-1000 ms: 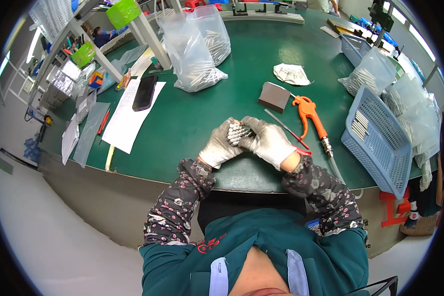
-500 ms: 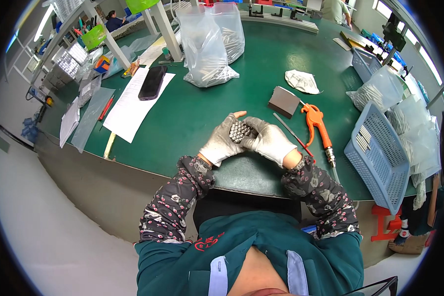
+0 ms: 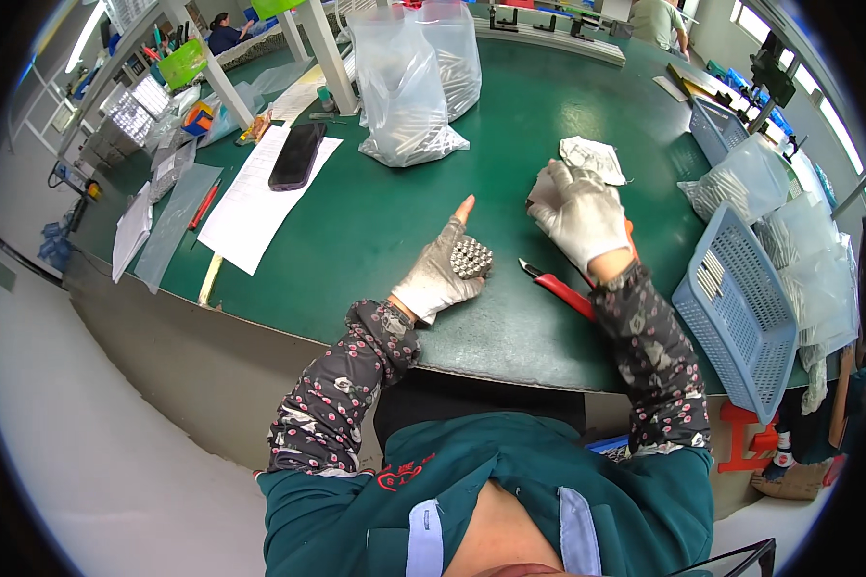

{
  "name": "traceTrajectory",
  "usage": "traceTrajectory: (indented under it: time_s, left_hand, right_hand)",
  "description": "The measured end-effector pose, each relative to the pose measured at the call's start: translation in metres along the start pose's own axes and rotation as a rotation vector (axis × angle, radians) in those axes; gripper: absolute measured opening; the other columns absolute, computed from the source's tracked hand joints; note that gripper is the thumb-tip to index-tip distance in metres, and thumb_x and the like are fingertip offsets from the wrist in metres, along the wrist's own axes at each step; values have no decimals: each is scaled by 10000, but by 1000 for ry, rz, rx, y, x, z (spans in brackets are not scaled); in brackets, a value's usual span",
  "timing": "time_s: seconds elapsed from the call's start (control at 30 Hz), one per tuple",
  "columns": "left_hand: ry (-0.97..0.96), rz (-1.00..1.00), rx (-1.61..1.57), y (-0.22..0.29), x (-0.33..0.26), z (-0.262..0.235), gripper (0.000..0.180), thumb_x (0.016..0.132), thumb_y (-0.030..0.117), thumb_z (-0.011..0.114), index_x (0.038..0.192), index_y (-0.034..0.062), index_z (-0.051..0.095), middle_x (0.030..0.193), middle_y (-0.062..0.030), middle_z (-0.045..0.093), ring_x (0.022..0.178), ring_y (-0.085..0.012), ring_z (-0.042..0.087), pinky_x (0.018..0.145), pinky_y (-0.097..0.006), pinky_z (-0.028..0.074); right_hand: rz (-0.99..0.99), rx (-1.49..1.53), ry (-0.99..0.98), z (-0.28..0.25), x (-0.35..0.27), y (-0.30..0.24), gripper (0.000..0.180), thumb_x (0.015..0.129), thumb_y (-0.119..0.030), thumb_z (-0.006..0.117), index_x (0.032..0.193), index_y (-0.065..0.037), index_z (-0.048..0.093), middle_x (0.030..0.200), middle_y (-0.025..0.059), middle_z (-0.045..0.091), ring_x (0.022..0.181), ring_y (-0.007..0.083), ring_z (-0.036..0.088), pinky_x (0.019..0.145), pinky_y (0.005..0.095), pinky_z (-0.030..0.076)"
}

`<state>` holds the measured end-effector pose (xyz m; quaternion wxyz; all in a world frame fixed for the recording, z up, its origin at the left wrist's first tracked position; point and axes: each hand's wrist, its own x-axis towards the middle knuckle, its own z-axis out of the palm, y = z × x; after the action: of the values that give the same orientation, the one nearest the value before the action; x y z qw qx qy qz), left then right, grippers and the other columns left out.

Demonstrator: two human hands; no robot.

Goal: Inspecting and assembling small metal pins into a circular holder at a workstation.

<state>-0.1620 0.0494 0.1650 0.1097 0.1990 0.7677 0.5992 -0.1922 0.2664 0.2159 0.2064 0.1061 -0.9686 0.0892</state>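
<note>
My left hand (image 3: 440, 272), in a pale fingerless-tipped work glove, is closed round a tight bundle of short metal rods (image 3: 471, 258), their round ends facing up. Its thumb sticks out away from me. Farther right, my gloved right hand (image 3: 582, 213) is curled over a dark block (image 3: 533, 199), of which only a sliver shows at the fingers. A crumpled white cloth (image 3: 593, 157) lies just beyond that hand. Between the hands rests a red-handled tool (image 3: 561, 292) with a pointed metal tip. An orange air blow gun (image 3: 629, 231) is mostly hidden under my right wrist.
Clear bags of metal rods (image 3: 409, 115) stand on the green table (image 3: 356, 260) at the back. A phone (image 3: 297, 156) lies on paper sheets (image 3: 260, 216) to the left, near a red pen (image 3: 205, 205). On the right are a blue basket (image 3: 741, 313) and more bags (image 3: 808, 260).
My right hand has left the rod bundle and moved right and away from me onto the dark block. The left hand keeps the bundle. The red-handled tool is now uncovered.
</note>
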Motion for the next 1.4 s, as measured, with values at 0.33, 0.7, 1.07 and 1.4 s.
traceTrajectory:
  time_s: [0.33,0.7,1.07,1.4]
  left_hand:
    - [9,13,-9,-7,4,-1,1051,627,-111,642,1455,160,55,821,14,545,732,-74,494,734,-201,429]
    - [-11,-13,-174,-3,2,2,1049,625,-104,649,1454,154,60,1117,-64,527,983,-154,511,876,-250,412]
    - [-11,16,-209,-1,0,3,1053,645,-106,648,1453,175,34,1027,-32,539,888,-106,528,783,-230,454]
    - [37,61,208,2,2,5,1118,571,0,764,1448,159,89,1171,-92,509,1052,-198,513,920,-300,420]
  right_hand:
    - [30,127,-150,3,5,10,515,699,-395,662,1139,-137,594,1054,183,569,1040,330,520,871,479,390]
    - [-268,281,223,-22,-30,-44,348,715,-327,666,955,-78,636,864,202,567,804,343,551,660,423,471]
    - [-215,193,251,-8,-29,-48,323,731,-319,654,959,-90,640,846,175,548,762,332,542,635,411,456]
    - [-111,158,166,-25,-25,-29,289,732,-295,659,923,-81,636,856,177,548,758,325,546,615,420,449]
